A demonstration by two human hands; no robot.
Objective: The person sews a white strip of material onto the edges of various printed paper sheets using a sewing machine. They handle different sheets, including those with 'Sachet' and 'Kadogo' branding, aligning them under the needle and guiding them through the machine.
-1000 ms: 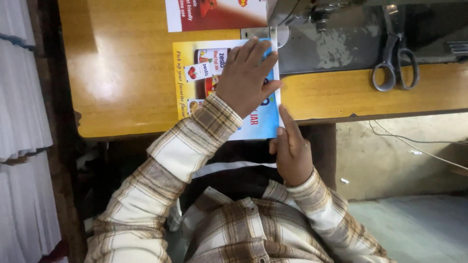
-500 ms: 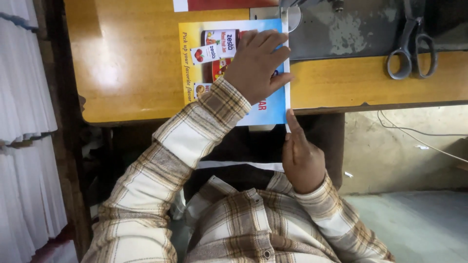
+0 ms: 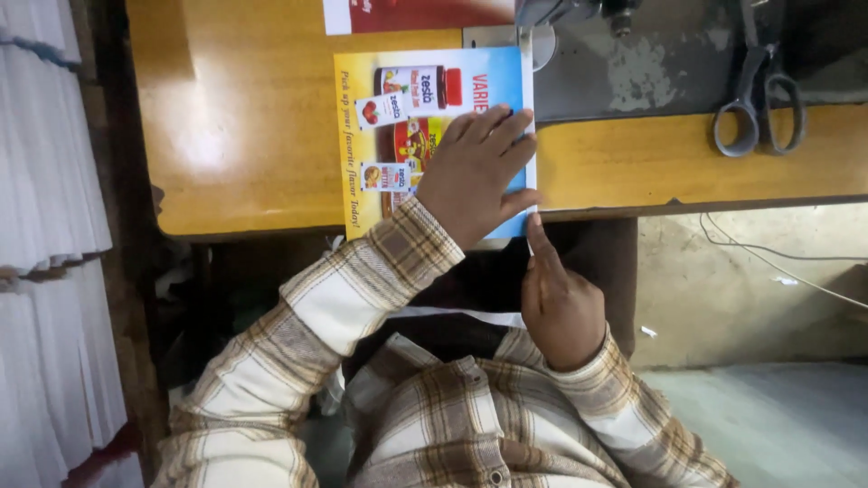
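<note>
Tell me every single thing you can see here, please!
Printed sheet: one, yellow and blue with jar pictures, flat on the table, hanging over its near edge.
Table: one, orange-brown wood, across the top.
Scissors: one pair, grey metal, on the table at the right.
Sewing machine base: one, grey, behind the sheet.
Red paper: one, at the top edge.
White stacks: several, far left.
Cable: one, thin, on the floor.
Left hand: flat on the sheet.
Right hand: finger at the sheet's near corner.
</note>
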